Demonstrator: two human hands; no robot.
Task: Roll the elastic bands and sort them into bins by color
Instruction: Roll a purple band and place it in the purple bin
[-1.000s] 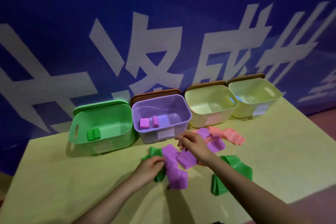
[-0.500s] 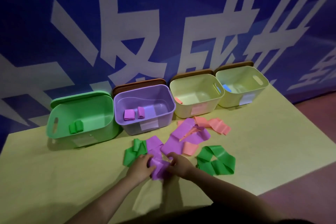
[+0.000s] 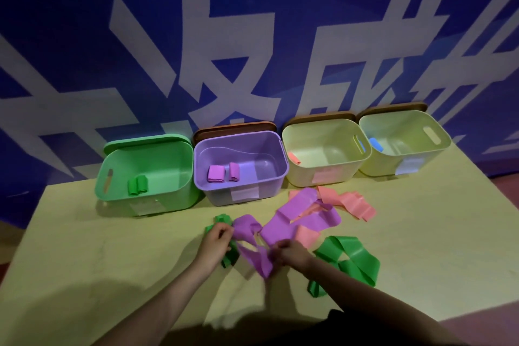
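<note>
Purple band, loose and unrolled, stretches between both hands on the table. Four bins stand in a row beyond the grip, against the blue wall: green bin beyond the left hand, purple bin straight beyond the grip, two pale yellow bins beyond and right of it. Green bin holds two green rolls; purple bin holds two purple rolls. Second purple band lies flat just beyond the right hand, over pink bands further out. Big green band lies looped right of the right hand. Crumpled green band sits under the left hand. Left hand pinches the held band's upper end, fingers curled. Right hand grips its lower end, fingers curled tight.
</note>
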